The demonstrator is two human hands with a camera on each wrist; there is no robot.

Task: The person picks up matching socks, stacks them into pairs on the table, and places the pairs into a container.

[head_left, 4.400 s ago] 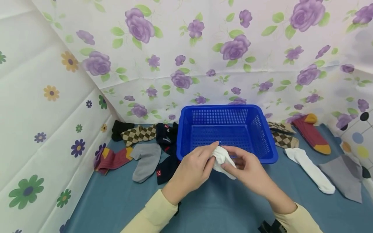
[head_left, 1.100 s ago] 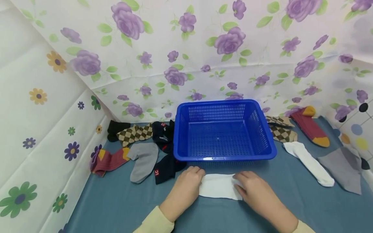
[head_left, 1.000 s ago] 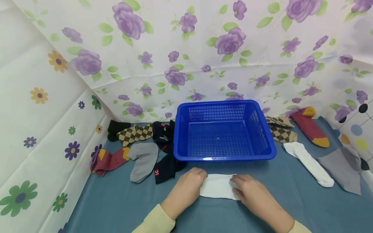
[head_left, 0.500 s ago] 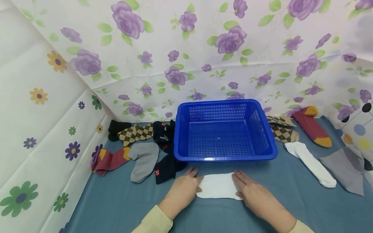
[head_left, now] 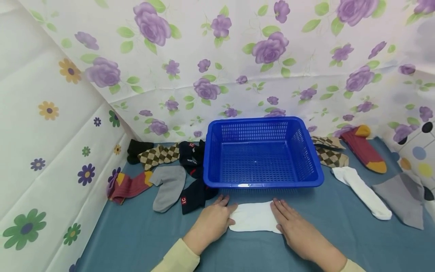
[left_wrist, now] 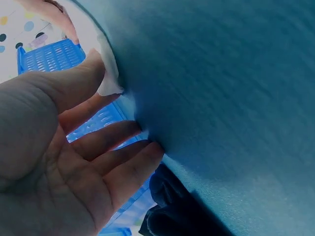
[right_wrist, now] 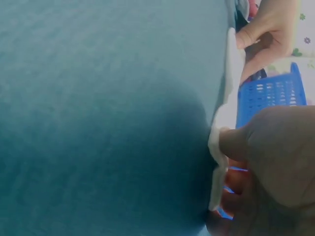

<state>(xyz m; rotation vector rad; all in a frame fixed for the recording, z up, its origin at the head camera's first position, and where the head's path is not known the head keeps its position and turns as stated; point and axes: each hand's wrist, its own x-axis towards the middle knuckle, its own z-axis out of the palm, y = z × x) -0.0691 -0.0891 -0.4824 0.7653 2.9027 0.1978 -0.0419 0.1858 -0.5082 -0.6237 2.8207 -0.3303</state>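
A white sock (head_left: 253,217) lies flat on the blue-grey cloth in front of the basket. At its left end my left hand (head_left: 212,221) touches it with thumb and forefinger, the other fingers stretched out on the cloth. Straight fingers of my right hand (head_left: 295,228) press on its right end. In the left wrist view the left thumb rests on the edge of the white sock (left_wrist: 109,73), fingers spread. The right wrist view has the right thumb on the near edge of the sock (right_wrist: 227,115).
Behind the sock stands a blue plastic basket (head_left: 263,185). To its left lie black, checkered, navy (head_left: 192,196), grey (head_left: 168,189) and red-and-yellow socks (head_left: 130,187). On the right are checkered socks (head_left: 331,156), a red sock (head_left: 363,149), a white sock (head_left: 363,194) and a grey one (head_left: 401,198).
Earlier both hands held the white sock bunched up in front of the basket. It then came down flat on the cloth, and the fingers have since straightened at its ends.
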